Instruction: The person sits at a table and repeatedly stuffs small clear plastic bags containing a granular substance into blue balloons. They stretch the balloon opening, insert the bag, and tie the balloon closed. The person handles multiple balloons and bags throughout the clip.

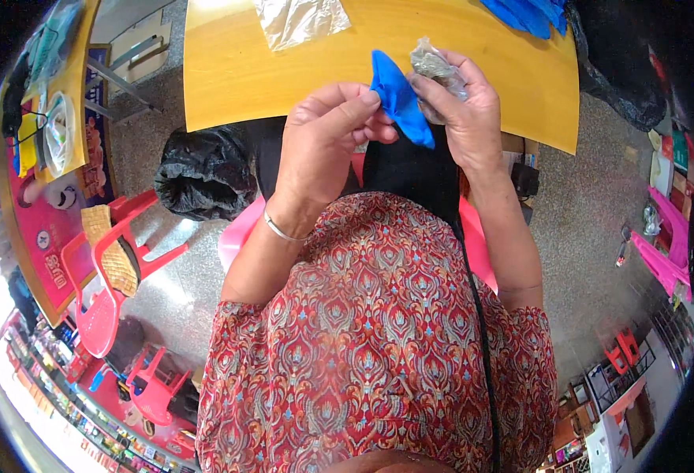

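Pinched between the thumb and fingers of my left hand (323, 130) is a small piece of blue cloth (401, 98), pouch-like, with a pointed upper end. My right hand (473, 110) grips a small clear plastic bag (436, 67) with greyish, dry-looking stuff inside. The fingertips of my right hand are close to the cloth's right side; whether they touch it I cannot tell. Both hands are held up over the near edge of the yellow table (244, 87). Whether the cloth has an opening is not visible.
A flat clear plastic bag (304, 20) lies on the table's far side. More blue cloth pieces (528, 16) are heaped at the far right, beside black plastic (619, 79). A black bin bag (205, 173) stands on the floor at left, near a red plastic chair (98, 315).
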Available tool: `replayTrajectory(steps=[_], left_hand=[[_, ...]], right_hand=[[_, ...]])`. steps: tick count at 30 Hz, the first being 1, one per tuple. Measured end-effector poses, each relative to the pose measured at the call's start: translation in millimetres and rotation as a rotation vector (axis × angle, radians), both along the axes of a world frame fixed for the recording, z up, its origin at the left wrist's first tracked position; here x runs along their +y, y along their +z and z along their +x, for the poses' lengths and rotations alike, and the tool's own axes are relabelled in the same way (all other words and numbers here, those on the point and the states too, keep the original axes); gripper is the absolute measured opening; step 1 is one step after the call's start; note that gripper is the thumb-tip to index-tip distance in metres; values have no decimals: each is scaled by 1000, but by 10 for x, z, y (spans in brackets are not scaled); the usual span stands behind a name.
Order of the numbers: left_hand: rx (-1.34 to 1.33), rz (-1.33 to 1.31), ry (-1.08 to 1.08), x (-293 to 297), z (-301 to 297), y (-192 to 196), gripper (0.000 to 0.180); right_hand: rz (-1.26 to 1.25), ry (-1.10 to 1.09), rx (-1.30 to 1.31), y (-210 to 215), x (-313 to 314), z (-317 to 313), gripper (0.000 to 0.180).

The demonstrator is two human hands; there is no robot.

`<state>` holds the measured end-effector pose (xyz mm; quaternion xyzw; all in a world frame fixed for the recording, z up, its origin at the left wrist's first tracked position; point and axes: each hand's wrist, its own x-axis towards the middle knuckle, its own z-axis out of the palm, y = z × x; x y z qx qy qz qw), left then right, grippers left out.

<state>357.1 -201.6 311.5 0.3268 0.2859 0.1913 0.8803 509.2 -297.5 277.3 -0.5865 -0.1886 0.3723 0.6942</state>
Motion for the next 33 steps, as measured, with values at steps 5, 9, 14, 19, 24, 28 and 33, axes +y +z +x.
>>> replayTrajectory(steps=[5, 9, 14, 19, 24, 28, 33], left_hand=[[153, 296, 142, -97, 11, -10, 13], [189, 412, 186, -147, 52, -10, 12], [173, 464, 205, -191, 67, 32, 10], [221, 589, 194, -233, 53, 1, 10], [215, 524, 179, -259, 64, -9, 12], [302, 681, 111, -257, 53, -46, 12], [355, 817, 31, -246, 46, -140, 11]], right_hand=[[4, -39, -229, 165, -56, 23, 40], [7, 163, -136, 446, -204, -45, 35], [62, 312, -542, 411, -203, -193, 21], [28, 205, -798, 358, -170, -187, 21], [62, 145, -882, 320, -161, -163, 21], [49, 132, -696, 250, -163, -155, 18], [-10, 31, -594, 176, -168, -150, 16]])
